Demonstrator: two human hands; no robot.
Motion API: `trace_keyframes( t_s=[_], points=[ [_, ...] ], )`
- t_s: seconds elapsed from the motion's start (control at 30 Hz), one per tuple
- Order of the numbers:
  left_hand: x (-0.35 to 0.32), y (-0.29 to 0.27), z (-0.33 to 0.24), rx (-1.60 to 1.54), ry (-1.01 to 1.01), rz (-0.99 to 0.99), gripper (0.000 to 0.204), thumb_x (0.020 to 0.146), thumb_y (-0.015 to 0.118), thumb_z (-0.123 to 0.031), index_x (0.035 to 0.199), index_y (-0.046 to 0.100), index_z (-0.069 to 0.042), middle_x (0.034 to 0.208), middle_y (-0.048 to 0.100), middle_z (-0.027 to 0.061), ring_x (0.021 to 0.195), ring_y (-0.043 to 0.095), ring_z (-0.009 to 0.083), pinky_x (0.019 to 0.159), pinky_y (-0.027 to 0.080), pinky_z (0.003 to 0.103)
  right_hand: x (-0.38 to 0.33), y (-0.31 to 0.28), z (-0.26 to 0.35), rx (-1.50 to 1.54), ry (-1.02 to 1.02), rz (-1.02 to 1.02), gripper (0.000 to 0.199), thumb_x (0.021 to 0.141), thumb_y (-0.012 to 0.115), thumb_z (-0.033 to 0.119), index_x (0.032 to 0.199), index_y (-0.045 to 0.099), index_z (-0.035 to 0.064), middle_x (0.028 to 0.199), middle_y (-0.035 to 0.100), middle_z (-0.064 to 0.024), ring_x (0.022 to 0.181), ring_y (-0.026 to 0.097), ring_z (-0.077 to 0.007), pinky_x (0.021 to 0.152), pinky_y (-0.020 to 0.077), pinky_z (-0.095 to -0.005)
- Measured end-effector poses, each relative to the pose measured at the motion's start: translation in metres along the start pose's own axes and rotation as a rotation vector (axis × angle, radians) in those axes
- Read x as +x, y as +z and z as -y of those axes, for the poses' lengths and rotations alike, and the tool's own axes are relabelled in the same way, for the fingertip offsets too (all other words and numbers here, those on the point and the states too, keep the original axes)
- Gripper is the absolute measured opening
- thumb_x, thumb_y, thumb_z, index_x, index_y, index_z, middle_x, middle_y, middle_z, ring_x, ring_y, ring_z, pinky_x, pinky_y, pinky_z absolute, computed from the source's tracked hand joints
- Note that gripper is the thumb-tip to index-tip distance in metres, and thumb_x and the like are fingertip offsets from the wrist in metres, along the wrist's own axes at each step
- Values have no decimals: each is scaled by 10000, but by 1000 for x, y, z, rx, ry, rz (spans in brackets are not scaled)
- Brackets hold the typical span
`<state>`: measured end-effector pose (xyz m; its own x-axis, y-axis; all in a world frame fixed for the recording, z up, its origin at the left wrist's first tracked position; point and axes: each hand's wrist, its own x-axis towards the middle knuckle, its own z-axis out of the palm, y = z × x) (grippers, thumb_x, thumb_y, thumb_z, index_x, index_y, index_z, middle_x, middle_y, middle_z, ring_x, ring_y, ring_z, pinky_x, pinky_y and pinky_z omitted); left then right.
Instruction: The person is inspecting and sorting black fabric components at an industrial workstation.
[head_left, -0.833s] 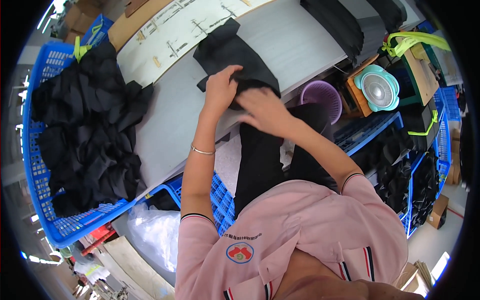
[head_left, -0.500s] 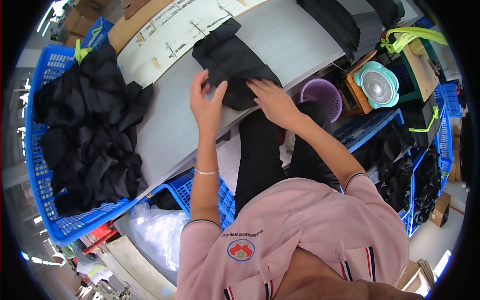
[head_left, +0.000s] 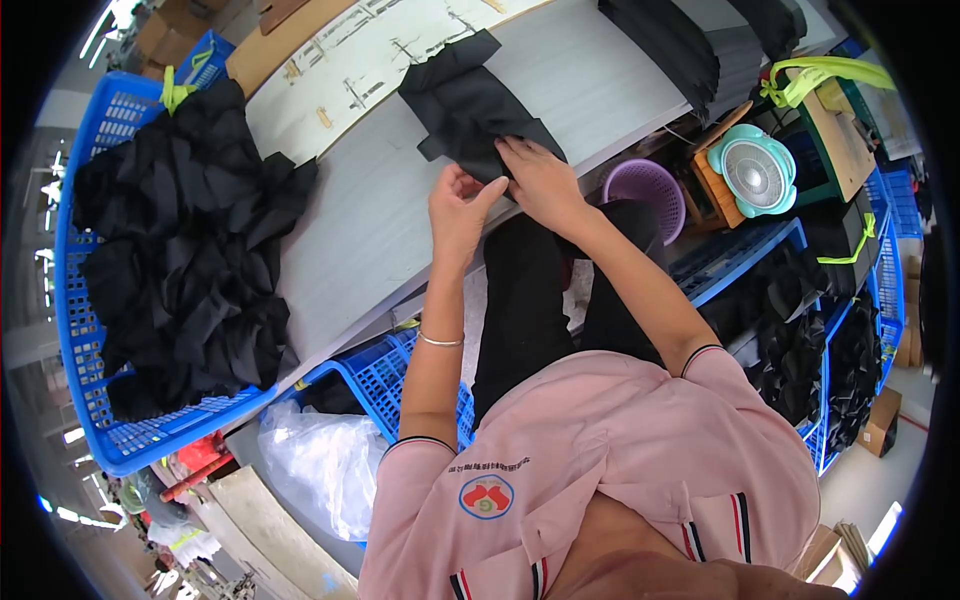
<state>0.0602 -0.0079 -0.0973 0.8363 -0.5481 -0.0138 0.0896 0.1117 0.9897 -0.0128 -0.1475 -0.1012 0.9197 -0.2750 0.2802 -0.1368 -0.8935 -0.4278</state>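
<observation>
A black fabric piece [head_left: 465, 95] lies on the grey tabletop [head_left: 370, 190], its far end folded and uneven. At its near edge my left hand [head_left: 462, 215] is closed, fingers curled and thumb against the cloth; the exact grip is partly hidden. Right beside it, my right hand [head_left: 545, 185] lies flat on the near right part of the fabric with fingers stretched out. The two thumbs are close together over the cloth edge.
A blue crate [head_left: 90, 400] heaped with black fabric pieces [head_left: 190, 250] stands left. A marked white board [head_left: 350, 60] lies along the far side. More black fabric [head_left: 665, 50] is stacked far right. A purple basket [head_left: 645, 190] and turquoise fan [head_left: 757, 170] stand right.
My left hand has moved right to the fabric's near edge and closed from a spread pose. The fabric shifted slightly and its near part is drawn up. My right hand moved a little nearer.
</observation>
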Motion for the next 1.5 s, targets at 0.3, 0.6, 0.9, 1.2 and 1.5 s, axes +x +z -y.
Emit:
trace_keyframes(
  t_s=[0.3,0.6,0.9,1.2,1.5],
  points=[
    [-9,-4,15,318,162,-476,204,768,655,44,934,557,-21,786,551,22,602,524,87,615,457,259,10,-9,-14,372,79,-45,387,908,666,245,1184,642,-26,1088,684,-215,944,664,-360,855,512,-397],
    [-14,1,13,433,152,-457,284,800,643,-47,1073,591,11,914,609,74,718,555,153,699,478,307,22,-105,-49,693,110,-396,138,937,647,104,960,692,-24,845,695,-92,760,687,-154,660,529,-287],
    [-18,6,6,206,203,-461,259,917,704,-140,1086,582,14,930,596,24,681,509,83,646,444,229,98,-209,-223,-549,186,-569,362,836,717,365,1108,720,126,1080,666,-63,1046,613,-304,867,497,-456],
    [-69,43,-5,264,404,-459,234,928,638,-49,1153,593,-1,1074,603,62,905,549,109,775,462,239,24,-195,-134,-665,-252,-520,141,786,638,106,925,657,93,999,608,-72,880,611,-257,724,507,-377],
    [-106,130,74,-612,-561,370,809,932,442,-689,1427,423,-49,1449,454,85,1343,409,199,1077,367,362,-144,-96,-22,-322,-44,-84,132,872,652,116,889,550,33,1198,646,-161,891,665,-271,745,545,-364]
  ],
)
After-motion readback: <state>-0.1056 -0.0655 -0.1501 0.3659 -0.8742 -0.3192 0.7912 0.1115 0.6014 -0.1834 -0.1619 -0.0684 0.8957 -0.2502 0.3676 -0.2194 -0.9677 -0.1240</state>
